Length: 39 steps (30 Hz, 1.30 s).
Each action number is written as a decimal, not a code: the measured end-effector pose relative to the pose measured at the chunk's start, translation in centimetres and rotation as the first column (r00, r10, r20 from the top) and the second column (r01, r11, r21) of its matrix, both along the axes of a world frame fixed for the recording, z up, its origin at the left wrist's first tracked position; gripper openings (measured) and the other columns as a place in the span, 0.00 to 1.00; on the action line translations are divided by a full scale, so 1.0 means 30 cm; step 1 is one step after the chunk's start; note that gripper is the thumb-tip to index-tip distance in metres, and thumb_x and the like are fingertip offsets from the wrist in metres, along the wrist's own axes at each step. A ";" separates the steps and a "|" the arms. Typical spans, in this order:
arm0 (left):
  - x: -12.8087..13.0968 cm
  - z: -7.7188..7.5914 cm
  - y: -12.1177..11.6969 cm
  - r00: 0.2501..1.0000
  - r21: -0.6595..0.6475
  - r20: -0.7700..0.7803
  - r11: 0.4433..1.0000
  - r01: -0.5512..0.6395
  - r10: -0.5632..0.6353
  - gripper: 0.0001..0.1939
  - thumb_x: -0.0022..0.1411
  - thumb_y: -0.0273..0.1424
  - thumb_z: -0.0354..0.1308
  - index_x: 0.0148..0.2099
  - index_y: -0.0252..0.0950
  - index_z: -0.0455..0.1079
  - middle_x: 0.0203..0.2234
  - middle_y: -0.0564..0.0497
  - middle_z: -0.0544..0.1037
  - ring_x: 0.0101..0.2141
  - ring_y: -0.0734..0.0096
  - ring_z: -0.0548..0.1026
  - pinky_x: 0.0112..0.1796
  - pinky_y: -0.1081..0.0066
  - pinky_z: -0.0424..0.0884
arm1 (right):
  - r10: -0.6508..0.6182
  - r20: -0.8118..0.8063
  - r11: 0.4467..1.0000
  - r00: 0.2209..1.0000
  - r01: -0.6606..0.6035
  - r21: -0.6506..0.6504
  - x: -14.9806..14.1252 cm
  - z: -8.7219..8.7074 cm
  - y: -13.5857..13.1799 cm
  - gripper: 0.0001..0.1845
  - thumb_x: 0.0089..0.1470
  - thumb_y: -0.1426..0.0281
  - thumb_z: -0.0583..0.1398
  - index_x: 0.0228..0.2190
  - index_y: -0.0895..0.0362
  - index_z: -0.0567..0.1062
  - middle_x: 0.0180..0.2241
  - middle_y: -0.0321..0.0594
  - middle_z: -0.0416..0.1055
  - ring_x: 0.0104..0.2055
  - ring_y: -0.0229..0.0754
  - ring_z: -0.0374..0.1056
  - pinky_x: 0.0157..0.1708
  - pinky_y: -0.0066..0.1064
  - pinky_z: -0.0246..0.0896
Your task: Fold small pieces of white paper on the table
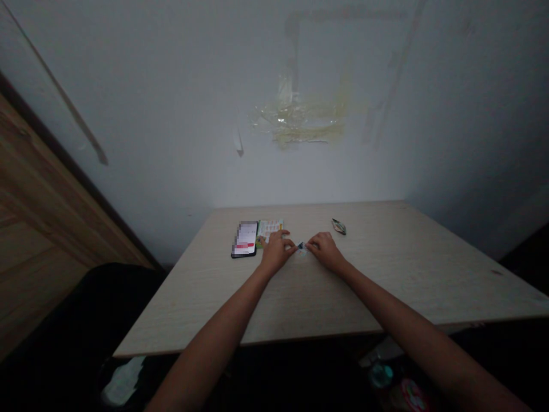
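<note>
Pale wood-grain table (412, 274) is the ref. here, w/ everything small sitting toward its far edge. L hand (277, 252) and R hand (325, 250) rest on it palm-down, not clenched, fingertips closing from both sides on a small folded scrap (301, 246) about midway along that edge. Looks like a two-sided pinch, though it's too tiny to be sure. Material's hard to tell too, prob. printed paper or film. Should be very light, thin and soft, easily creased, so best held by its edges w/ fingertips only, no hard squeezing.

L hand's fingers also lie at the near edge of a green-and-white printed card (271, 229), just left of the scrap on the table. Further toward the table's left side, a black smartphone (244, 239) lies flat, screen pixelated, right beside the card. Toward the table's far edge, right of both hands, a crumpled foil wrapper (338, 226) lies well apart from them.

Count: 1 scrap, 1 card, 1 phone, 1 wrapper, 2 hands. Behind the table is a pale wall w/ tape residue (300, 117); left of the table, a wooden door panel (43, 200).
</note>
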<state>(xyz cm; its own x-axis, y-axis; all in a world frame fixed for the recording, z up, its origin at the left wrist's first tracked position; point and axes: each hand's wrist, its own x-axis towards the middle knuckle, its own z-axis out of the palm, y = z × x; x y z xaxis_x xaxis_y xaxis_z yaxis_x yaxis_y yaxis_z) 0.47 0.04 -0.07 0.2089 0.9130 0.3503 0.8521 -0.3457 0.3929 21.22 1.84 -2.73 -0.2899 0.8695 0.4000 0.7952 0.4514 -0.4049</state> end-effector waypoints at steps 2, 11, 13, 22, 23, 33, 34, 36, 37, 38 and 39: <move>0.005 0.002 -0.003 1.000 -0.013 0.000 1.000 -0.018 0.018 0.07 0.61 0.40 0.62 0.35 0.47 0.81 0.58 0.51 0.70 0.59 0.48 0.64 0.59 0.29 0.40 | -0.033 0.046 0.999 0.998 0.033 0.003 -0.010 -0.003 0.001 0.14 0.62 0.62 0.58 0.37 0.57 0.80 0.39 0.46 0.73 0.48 0.47 0.62 0.51 0.37 0.53; 0.030 0.009 -0.006 0.995 -0.018 -0.003 0.995 -0.095 0.095 0.11 0.61 0.44 0.61 0.36 0.46 0.81 0.63 0.50 0.64 0.61 0.46 0.61 0.60 0.31 0.39 | -0.101 0.205 0.995 0.974 0.102 0.006 -0.040 0.017 -0.020 0.16 0.65 0.62 0.53 0.43 0.57 0.76 0.45 0.49 0.67 0.50 0.49 0.59 0.51 0.38 0.54; 0.032 0.005 -0.005 0.995 -0.009 0.000 0.995 -0.103 0.103 0.11 0.61 0.44 0.62 0.35 0.46 0.80 0.63 0.49 0.64 0.61 0.47 0.61 0.60 0.31 0.39 | -0.104 0.215 0.994 0.971 0.105 0.004 -0.041 0.016 -0.016 0.16 0.65 0.62 0.53 0.43 0.58 0.76 0.46 0.50 0.67 0.50 0.50 0.59 0.51 0.38 0.54; 0.047 -0.006 -0.001 0.991 -0.003 0.000 0.991 -0.133 0.133 0.11 0.60 0.43 0.62 0.33 0.44 0.80 0.64 0.48 0.63 0.61 0.47 0.61 0.60 0.32 0.41 | -0.163 0.188 0.985 0.968 0.171 -0.022 -0.052 0.013 -0.002 0.19 0.63 0.58 0.55 0.37 0.59 0.79 0.44 0.51 0.69 0.50 0.52 0.59 0.50 0.39 0.55; 0.049 -0.007 0.000 0.991 -0.003 0.001 0.991 -0.136 0.136 0.11 0.59 0.44 0.63 0.32 0.44 0.80 0.64 0.48 0.63 0.61 0.47 0.61 0.60 0.32 0.42 | -0.170 0.179 0.983 0.969 0.179 -0.031 -0.053 0.014 -0.001 0.19 0.63 0.58 0.56 0.36 0.59 0.79 0.44 0.51 0.69 0.50 0.52 0.60 0.50 0.39 0.55; 0.052 -0.013 0.005 0.990 -0.012 0.007 0.990 -0.139 0.139 0.11 0.59 0.43 0.63 0.32 0.43 0.79 0.65 0.47 0.62 0.62 0.47 0.60 0.60 0.30 0.40 | -0.195 0.184 0.973 0.963 0.214 -0.090 -0.066 0.033 0.004 0.20 0.62 0.57 0.57 0.33 0.59 0.80 0.44 0.54 0.70 0.50 0.54 0.61 0.48 0.40 0.56; 0.053 -0.013 0.005 0.990 -0.009 0.007 0.990 -0.141 0.141 0.11 0.59 0.43 0.63 0.32 0.43 0.79 0.65 0.47 0.62 0.62 0.47 0.60 0.60 0.30 0.40 | -0.197 0.191 0.973 0.962 0.216 -0.084 -0.068 0.035 0.002 0.20 0.62 0.57 0.56 0.33 0.59 0.80 0.44 0.54 0.70 0.50 0.54 0.61 0.48 0.41 0.57; 0.055 -0.013 0.006 0.990 -0.002 0.007 0.990 -0.141 0.141 0.11 0.59 0.43 0.63 0.31 0.42 0.79 0.65 0.47 0.61 0.62 0.46 0.60 0.60 0.30 0.40 | -0.204 0.207 0.972 0.957 0.223 -0.076 -0.071 0.038 -0.002 0.21 0.62 0.57 0.56 0.34 0.60 0.80 0.44 0.55 0.70 0.51 0.55 0.61 0.49 0.41 0.56; 0.056 -0.012 0.006 0.990 -0.001 0.006 0.990 -0.140 0.140 0.11 0.59 0.43 0.63 0.32 0.42 0.79 0.65 0.47 0.61 0.62 0.46 0.60 0.59 0.30 0.40 | -0.208 0.213 0.971 0.955 0.227 -0.072 -0.072 0.038 -0.003 0.21 0.62 0.57 0.56 0.34 0.60 0.80 0.44 0.56 0.70 0.51 0.55 0.61 0.49 0.41 0.56; 0.056 -0.011 0.007 0.990 -0.006 0.007 0.990 -0.141 0.141 0.11 0.59 0.43 0.63 0.32 0.42 0.79 0.65 0.47 0.61 0.62 0.46 0.60 0.59 0.29 0.40 | -0.212 0.218 0.971 0.953 0.231 -0.068 -0.074 0.038 -0.004 0.20 0.62 0.57 0.56 0.35 0.60 0.80 0.44 0.56 0.70 0.51 0.55 0.61 0.50 0.41 0.56; 0.056 -0.010 0.007 0.990 -0.012 0.007 0.990 -0.141 0.141 0.11 0.59 0.43 0.63 0.32 0.42 0.79 0.65 0.47 0.61 0.62 0.46 0.60 0.59 0.29 0.40 | -0.214 0.222 0.970 0.951 0.233 -0.065 -0.074 0.038 -0.004 0.21 0.62 0.57 0.56 0.36 0.61 0.80 0.44 0.56 0.70 0.51 0.54 0.61 0.50 0.41 0.56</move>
<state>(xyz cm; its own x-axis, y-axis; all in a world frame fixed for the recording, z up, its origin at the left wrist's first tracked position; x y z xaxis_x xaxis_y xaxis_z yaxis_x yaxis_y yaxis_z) 2.16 0.26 -0.36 0.0747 0.9373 0.3405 0.8888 -0.2175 0.4035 18.99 1.71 -1.60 -0.1533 0.9509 0.2687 0.9433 0.2219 -0.2470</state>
